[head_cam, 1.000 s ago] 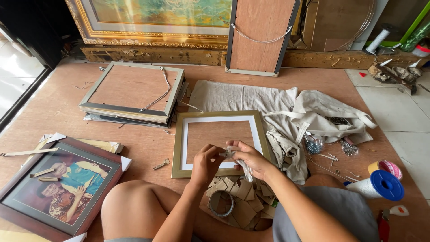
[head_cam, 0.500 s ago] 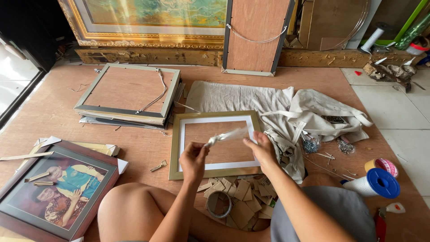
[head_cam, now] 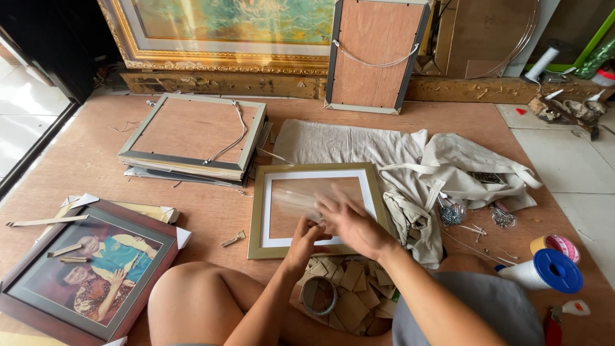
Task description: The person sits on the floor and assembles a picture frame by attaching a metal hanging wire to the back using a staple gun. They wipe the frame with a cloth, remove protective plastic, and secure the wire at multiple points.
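Observation:
A gold picture frame [head_cam: 256, 211] with a white mat lies flat on the wooden floor in front of my knees. Both hands are over its lower right part. My left hand [head_cam: 306, 236] pinches at the frame's bottom edge. My right hand [head_cam: 351, 224] is blurred by motion, its fingers stretched to the left. A thin clear film [head_cam: 298, 200] spreads from my fingertips across the frame's brown opening. Below the hands lie a pile of cardboard corner pieces [head_cam: 352, 288] and a tape roll [head_cam: 318, 295].
A stack of frames [head_cam: 192, 134] lies face down at the left. A dark frame with a photo [head_cam: 90, 269] is at the lower left. Crumpled cloth [head_cam: 448, 166], metal hooks [head_cam: 451, 214] and a blue-capped roll [head_cam: 544, 270] are on the right. Large frames [head_cam: 375, 54] lean at the back.
The hands have come closer together and lower over the frame. The clear film, stretched as a strip between them before, now lies spread over the frame's opening.

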